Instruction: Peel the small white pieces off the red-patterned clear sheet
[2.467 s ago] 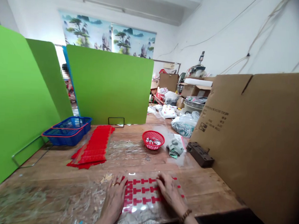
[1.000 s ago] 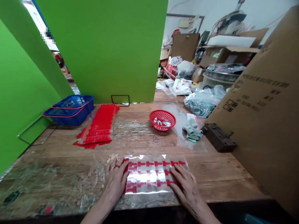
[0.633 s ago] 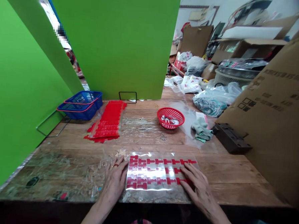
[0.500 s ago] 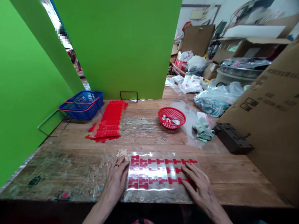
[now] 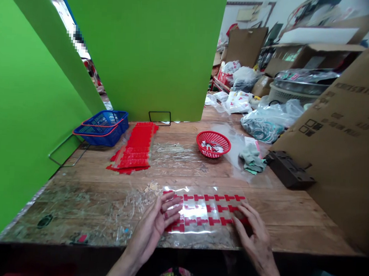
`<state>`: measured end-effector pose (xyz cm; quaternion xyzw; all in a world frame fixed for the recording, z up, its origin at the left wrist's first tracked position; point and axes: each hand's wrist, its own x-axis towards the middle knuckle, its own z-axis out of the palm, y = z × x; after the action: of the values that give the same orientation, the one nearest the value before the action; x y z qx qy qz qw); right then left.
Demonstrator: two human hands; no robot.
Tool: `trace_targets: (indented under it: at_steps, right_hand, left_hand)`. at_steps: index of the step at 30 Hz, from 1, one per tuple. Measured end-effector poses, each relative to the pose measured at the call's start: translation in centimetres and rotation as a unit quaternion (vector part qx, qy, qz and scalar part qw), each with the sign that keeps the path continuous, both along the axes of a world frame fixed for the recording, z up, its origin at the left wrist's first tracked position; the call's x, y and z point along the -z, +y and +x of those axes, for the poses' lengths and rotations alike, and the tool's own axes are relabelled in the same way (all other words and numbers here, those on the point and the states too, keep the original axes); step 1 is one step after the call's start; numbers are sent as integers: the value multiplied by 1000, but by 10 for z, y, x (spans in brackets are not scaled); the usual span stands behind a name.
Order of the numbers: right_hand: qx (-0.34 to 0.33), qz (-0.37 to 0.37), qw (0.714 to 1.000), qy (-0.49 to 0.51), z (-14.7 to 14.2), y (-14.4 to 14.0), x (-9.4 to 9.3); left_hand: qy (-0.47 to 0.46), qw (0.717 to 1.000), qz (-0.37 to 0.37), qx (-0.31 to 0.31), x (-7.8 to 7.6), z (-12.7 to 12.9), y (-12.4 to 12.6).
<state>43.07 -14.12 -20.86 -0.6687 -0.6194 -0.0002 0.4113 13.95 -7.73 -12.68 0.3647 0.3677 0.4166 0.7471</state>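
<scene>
In front of me on the table lies a clear plastic sheet (image 5: 195,231) with rows of red T-shaped stickers (image 5: 213,221), and light glares off its middle. My left hand (image 5: 158,219) is turned on its side over the sheet's left end. Its fingers are stretched out and slightly curled, with the palm facing right, and they hide some of the stickers there. At the right end, my right hand (image 5: 255,232) has thumb and fingers apart, the fingertips at the last stickers. Whether those fingertips press on the plastic I cannot tell. Neither hand grips anything.
Beyond the sheet lies a stack of red sheets (image 5: 136,145), with a blue basket (image 5: 103,129) to its left. A red basket (image 5: 213,144) holds small pieces. Right of it are a grey-green cloth (image 5: 252,159), a dark metal block (image 5: 289,170) and a large carton (image 5: 335,150). Green panels (image 5: 139,49) stand behind.
My left hand has rolled from palm down beside the sheet to palm sideways, moving right over its left end. My right hand has shifted slightly right, its fingers more bent.
</scene>
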Motion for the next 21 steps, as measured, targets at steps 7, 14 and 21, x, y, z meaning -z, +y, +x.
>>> trace_targets:
  at_steps: [7, 14, 21]
  right_hand:
    - [27, 3, 987, 161, -34, -9, -24]
    - [-163, -199, 870, 420, -111, -6, -64]
    - [-143, -269, 797, 521, -133, -2, -60]
  left_hand:
    - [-302, 936, -167, 69, -33, 22, -6]
    - [-338, 918, -185, 98, -38, 30, -13]
    - [-348, 908, -200, 122, -34, 33, -24]
